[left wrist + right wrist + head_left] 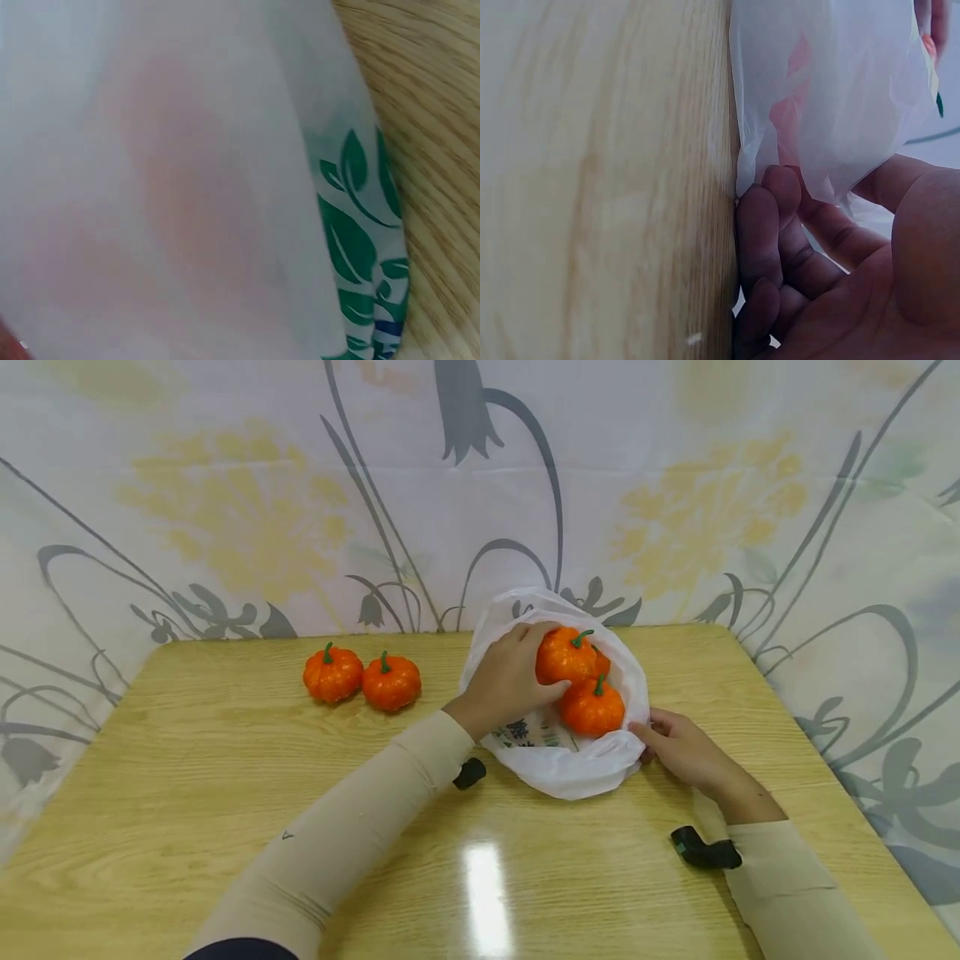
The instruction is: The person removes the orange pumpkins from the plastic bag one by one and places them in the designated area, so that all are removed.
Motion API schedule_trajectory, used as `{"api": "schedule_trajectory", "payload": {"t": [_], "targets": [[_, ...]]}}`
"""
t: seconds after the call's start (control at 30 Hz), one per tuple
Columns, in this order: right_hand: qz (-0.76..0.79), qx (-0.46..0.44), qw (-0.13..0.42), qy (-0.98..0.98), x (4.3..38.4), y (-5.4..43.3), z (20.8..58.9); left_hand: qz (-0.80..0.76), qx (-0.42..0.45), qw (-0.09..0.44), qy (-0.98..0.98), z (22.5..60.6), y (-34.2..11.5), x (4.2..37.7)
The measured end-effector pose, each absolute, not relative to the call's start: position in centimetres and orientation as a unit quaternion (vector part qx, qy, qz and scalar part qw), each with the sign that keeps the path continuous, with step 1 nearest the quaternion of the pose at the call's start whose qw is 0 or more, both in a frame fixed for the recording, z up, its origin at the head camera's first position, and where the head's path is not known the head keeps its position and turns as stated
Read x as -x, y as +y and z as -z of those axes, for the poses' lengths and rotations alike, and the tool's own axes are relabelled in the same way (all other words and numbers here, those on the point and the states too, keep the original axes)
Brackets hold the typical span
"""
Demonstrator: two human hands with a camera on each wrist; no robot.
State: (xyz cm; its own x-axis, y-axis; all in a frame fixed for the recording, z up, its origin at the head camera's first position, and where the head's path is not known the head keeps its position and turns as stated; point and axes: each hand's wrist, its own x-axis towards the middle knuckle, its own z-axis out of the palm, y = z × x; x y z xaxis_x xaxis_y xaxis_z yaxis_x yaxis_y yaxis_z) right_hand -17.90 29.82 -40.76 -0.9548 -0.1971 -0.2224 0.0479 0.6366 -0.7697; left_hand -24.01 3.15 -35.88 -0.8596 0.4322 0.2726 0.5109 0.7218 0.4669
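A white plastic bag (558,777) lies with its mouth spread on the table. Inside it are small orange toy pumpkins with green stems; one pumpkin (592,710) sits at the front and another is partly hidden behind. My left hand (510,681) reaches into the bag's mouth and grips the upper pumpkin (562,656), thumb below and fingers over its far side. With thumb and fingers my right hand (686,752) pinches the bag's right rim. In the right wrist view, the curled fingers (761,232) touch the bag low against the table. Bag plastic mostly fills the left wrist view.
Two more orange pumpkins, one (332,674) beside the other (391,682), stand on the wooden table (187,777) left of the bag. A flower-patterned cloth (300,485) hangs behind the table and down its right side.
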Motion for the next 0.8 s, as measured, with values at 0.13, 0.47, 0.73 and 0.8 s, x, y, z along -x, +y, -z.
{"api": "schedule_trajectory", "payload": {"t": [0.13, 0.47, 0.73, 0.8], "targets": [[0.421, 0.037, 0.148, 0.894, 17.9, 29.9, 40.7, 0.277, 0.261, 0.075, -0.922, 35.7, 2.4, 23.6], [0.432, 0.045, 0.148, 0.888, 18.0, 29.8, 40.7, 0.251, 0.267, 0.110, -0.924, 34.7, 0.2, 22.4], [0.429, 0.046, 0.144, 0.890, 18.1, 29.9, 40.9, 0.278, 0.251, 0.101, -0.922, 34.1, -1.8, 21.3], [0.429, 0.045, 0.145, 0.891, 18.1, 29.9, 41.0, 0.283, 0.243, 0.096, -0.923, 34.0, -2.4, 21.1]]}}
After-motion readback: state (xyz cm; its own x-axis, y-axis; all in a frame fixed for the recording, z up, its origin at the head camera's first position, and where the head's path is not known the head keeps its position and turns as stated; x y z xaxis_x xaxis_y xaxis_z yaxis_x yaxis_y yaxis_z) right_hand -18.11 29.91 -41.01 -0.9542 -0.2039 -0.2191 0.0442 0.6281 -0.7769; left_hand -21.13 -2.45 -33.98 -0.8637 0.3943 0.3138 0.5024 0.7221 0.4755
